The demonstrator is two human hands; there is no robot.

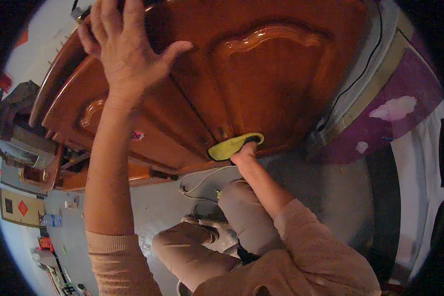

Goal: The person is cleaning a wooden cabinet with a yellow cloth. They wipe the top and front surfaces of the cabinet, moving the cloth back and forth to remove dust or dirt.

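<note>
A glossy reddish-brown wooden cabinet [273, 85] with carved door panels fills the view before me. My left hand [125, 48] is spread at the upper left, fingers apart, over the cabinet's upper part; whether it touches the wood I cannot tell. Near the cabinet's lower edge my right hand [246, 150] is partly inside or under a yellow-green cloth mitt or pad [227, 148] with a dark rim, which lies against the door by the gap between two panels. The fingers of that hand are hidden.
A pale cable [196, 185] lies on the grey floor by my knees. A black cord [359, 77] runs down at the right, near a purple surface with white patches [394, 108]. A plastic bottle [52, 220] and other items stand at the far left.
</note>
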